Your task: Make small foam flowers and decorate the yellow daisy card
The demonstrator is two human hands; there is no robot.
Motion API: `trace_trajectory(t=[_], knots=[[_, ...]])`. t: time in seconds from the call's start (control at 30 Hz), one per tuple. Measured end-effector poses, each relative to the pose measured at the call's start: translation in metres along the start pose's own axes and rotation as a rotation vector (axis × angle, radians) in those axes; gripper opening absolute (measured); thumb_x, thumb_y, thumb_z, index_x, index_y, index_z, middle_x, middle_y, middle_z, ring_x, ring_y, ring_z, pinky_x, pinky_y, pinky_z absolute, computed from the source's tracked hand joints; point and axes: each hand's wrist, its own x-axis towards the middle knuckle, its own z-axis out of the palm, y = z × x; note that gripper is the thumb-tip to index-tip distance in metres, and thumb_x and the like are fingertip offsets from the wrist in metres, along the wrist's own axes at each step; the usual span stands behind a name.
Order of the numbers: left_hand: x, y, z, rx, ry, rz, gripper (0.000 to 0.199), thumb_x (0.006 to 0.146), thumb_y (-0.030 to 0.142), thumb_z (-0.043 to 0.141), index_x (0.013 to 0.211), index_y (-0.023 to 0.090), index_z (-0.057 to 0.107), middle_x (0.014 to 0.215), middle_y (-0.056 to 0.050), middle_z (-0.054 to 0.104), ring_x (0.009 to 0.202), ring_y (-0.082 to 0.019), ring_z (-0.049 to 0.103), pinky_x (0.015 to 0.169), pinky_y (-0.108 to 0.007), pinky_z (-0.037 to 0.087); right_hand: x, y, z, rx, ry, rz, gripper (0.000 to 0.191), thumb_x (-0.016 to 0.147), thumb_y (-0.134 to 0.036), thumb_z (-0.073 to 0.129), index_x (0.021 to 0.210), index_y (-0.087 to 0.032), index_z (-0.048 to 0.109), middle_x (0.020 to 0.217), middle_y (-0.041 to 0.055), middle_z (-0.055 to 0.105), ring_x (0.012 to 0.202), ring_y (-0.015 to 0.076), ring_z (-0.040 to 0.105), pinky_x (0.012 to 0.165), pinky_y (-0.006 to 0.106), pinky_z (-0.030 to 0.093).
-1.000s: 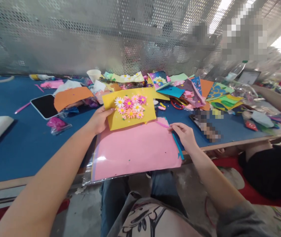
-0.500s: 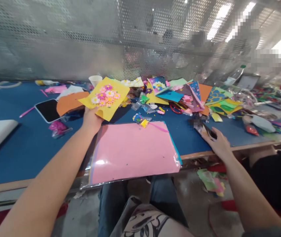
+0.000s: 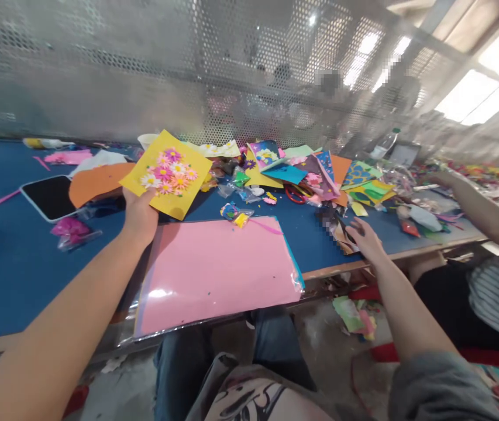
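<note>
My left hand (image 3: 141,216) grips a yellow card (image 3: 174,199) by its lower left corner and holds it above the table. Pink, white and purple paper flowers (image 3: 171,173) cover the middle of the card. My right hand (image 3: 367,238) is at the table's right front, fingers apart, beside a dark flat thing with a picture on it (image 3: 344,238); whether a fingertip touches it I cannot tell. Between my hands lies a clear sleeve of coloured sheets, pink sheet (image 3: 218,275) on top, overhanging the table's front edge.
A phone (image 3: 51,197), an orange paper piece (image 3: 100,182) and a bagged magenta bundle (image 3: 71,231) lie at left. Decorated cards (image 3: 315,175), scissors (image 3: 295,194) and small bags (image 3: 237,214) crowd the back. Another person's arm (image 3: 481,199) reaches over the table at right.
My right hand has loosened from the dark flat thing and its fingers have spread. The view has turned rightward, and another person's arm has come into sight. My left hand still holds the yellow card.
</note>
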Motion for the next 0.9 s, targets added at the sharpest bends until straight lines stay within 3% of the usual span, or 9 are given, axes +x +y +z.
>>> trace_trajectory(t=[0.17, 0.33, 0.43, 0.7, 0.9], knots=[[0.010, -0.006, -0.010, 0.014, 0.041, -0.003, 0.073, 0.073, 0.004, 0.059, 0.138, 0.026, 0.035, 0.147, -0.004, 0.056, 0.135, -0.018, 0.056, 0.115, -0.034, 0.046, 0.005, -0.005, -0.003, 0.075, 0.022, 0.060, 0.048, 0.083, -0.049, 0.055, 0.113, -0.018, 0.075, 0.122, 0.0143, 0.075, 0.119, 0.0303, 0.067, 0.107, 0.049, 0.049], [0.017, -0.011, -0.022, 0.081, 0.066, 0.035, 0.095, 0.071, -0.002, 0.055, 0.154, 0.026, 0.018, 0.170, -0.008, 0.020, 0.149, -0.015, 0.039, 0.123, -0.032, 0.035, -0.010, -0.006, -0.008, 0.080, 0.037, 0.027, 0.038, 0.085, -0.044, 0.050, 0.079, -0.023, 0.079, 0.129, 0.0088, 0.071, 0.129, 0.0284, 0.059, 0.117, 0.047, 0.039], [0.020, -0.013, -0.026, 0.115, 0.042, 0.072, 0.102, 0.068, -0.003, 0.055, 0.157, 0.023, 0.012, 0.173, -0.008, 0.010, 0.156, -0.015, 0.026, 0.125, -0.032, 0.030, -0.012, -0.008, -0.006, 0.060, 0.022, 0.006, 0.033, 0.082, -0.041, 0.053, 0.072, -0.024, 0.079, 0.134, 0.0069, 0.068, 0.131, 0.0285, 0.057, 0.118, 0.047, 0.036], [0.022, -0.019, -0.030, 0.181, 0.002, 0.133, 0.106, 0.065, 0.001, 0.062, 0.158, 0.020, 0.014, 0.172, -0.012, 0.010, 0.159, -0.018, 0.017, 0.126, -0.031, 0.026, -0.009, -0.011, -0.001, 0.035, -0.004, -0.027, 0.029, 0.081, -0.038, 0.055, 0.074, -0.026, 0.081, 0.132, 0.0060, 0.068, 0.130, 0.0294, 0.055, 0.120, 0.051, 0.033], [0.021, -0.018, -0.029, 0.193, -0.016, 0.151, 0.105, 0.066, 0.000, 0.062, 0.157, 0.020, 0.014, 0.172, -0.011, 0.011, 0.158, -0.018, 0.018, 0.127, -0.033, 0.023, -0.015, -0.003, -0.006, 0.066, 0.051, -0.052, 0.034, 0.080, -0.036, 0.049, 0.067, -0.023, 0.077, 0.128, 0.0073, 0.069, 0.124, 0.0279, 0.060, 0.112, 0.047, 0.042]])
